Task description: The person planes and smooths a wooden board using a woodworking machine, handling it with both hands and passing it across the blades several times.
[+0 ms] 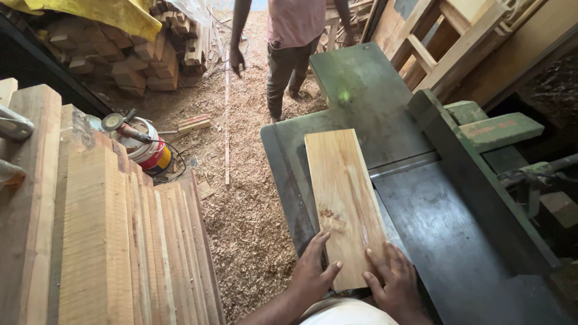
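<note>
Pale rectangular wooden plank (344, 201) lies flat on the dark grey-green metal machine table (445, 241), along its left edge, near end at the table's near-left corner. Left hand (313, 271) rests on the plank's near-left corner, fingers together and flat, thumb out across the wood. Right hand (394, 283) presses the near-right corner, fingers slightly spread, palm down; neither pinches anything. A green upright metal fence (475, 180) runs diagonally down the table right of the plank, well apart from it. A narrow slot crosses the table between plank and fence. Off the table's left edge, floor covered in sawdust and shavings (241, 216). Further left, a stack of rough-sawn light wooden boards on edge (114, 241), cut off at frame bottom. Beyond it a red-and-white round bucket (150, 153) with a tool lying across the top; contents hard to make out. Another person (289, 54) stands past the table's far end, head cut off. Stacked timber offcuts (120, 57) far left, partly under a yellow sheet.
</note>
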